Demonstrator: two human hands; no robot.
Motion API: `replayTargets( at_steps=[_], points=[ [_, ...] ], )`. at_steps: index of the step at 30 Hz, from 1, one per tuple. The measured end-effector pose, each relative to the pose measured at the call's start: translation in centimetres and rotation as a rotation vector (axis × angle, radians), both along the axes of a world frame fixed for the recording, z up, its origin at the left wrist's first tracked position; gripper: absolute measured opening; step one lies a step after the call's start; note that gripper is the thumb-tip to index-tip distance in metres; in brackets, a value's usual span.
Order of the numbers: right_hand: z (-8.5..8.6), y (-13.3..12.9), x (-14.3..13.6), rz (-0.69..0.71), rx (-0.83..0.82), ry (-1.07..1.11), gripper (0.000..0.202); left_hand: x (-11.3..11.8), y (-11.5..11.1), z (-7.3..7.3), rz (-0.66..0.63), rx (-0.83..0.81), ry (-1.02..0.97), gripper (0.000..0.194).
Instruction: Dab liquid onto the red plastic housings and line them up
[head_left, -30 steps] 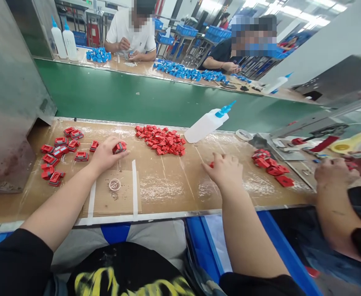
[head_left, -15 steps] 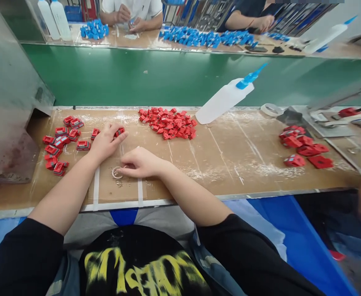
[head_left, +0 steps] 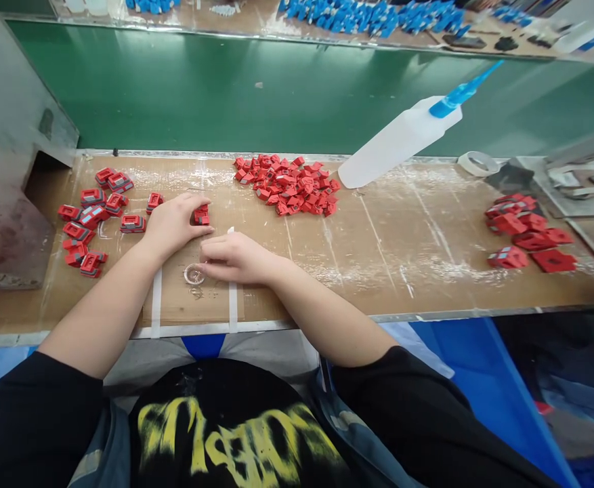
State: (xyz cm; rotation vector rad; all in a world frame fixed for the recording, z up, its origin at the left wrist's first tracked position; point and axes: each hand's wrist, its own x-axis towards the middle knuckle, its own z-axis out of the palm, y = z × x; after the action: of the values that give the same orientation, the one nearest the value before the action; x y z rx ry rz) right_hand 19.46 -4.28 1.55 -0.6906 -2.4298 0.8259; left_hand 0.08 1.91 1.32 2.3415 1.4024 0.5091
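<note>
My left hand [head_left: 173,225] is over the left part of the table. Its thumb and fingertips sit on either side of a small red block-like part [head_left: 202,215], gripping it near the tabletop. Close by on the right, my right hand [head_left: 236,257] is curled, thumb against fingers; whatever may be in the pinch is hidden. Its thumb tip is by the rim of a small clear round dish [head_left: 194,274]. Left of my left hand lie a single red part with grey trim [head_left: 154,201], another one [head_left: 133,224] and a loose group of similar parts [head_left: 92,217].
A heap of small red pieces [head_left: 291,184] lies behind my hands. Beside it a white squeeze bottle [head_left: 398,146] leans with its blue nozzle up. Larger red parts [head_left: 530,230] and a tape roll [head_left: 478,163] are at right. A metal housing [head_left: 12,149] borders the left.
The view has tilted down, so the co-workers' hands across are out of sight. My left hand has brought the red part a little nearer my right hand, and more of it shows.
</note>
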Motion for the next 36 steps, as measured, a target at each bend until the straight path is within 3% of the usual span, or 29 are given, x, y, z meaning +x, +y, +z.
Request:
replayTargets(
  at_steps=[4,8,10,12,20,36],
  points=[
    [-0.2,0.2,0.4,-0.026,-0.102,0.186,0.040,0.1,-0.1,0.3,0.061,-0.026,-0.004,0.060],
    [-0.6,1.5,1.3,-0.363,-0.104,0.505,0.043,0.4,-0.4,0.8,0.085,-0.049,0.037,0.046],
    [-0.9,2.3,1.5,-0.547,-0.093,0.568,0.045,0.5,-0.5,1.0,0.077,-0.038,0.041,0.048],
    [-1.2,3.1,1.5,-0.647,-0.079,0.557,0.047,0.5,-0.5,1.0,0.065,-0.020,0.034,0.048],
    [-2.2,4.4,0.7,-0.628,-0.079,0.460,0.053,0.5,-0.4,0.9,0.039,0.003,0.025,0.042],
    [-2.1,4.3,0.8,-0.643,0.026,0.424,0.045,0.5,-0.5,0.9,0.036,0.000,0.021,0.043]
  ],
)
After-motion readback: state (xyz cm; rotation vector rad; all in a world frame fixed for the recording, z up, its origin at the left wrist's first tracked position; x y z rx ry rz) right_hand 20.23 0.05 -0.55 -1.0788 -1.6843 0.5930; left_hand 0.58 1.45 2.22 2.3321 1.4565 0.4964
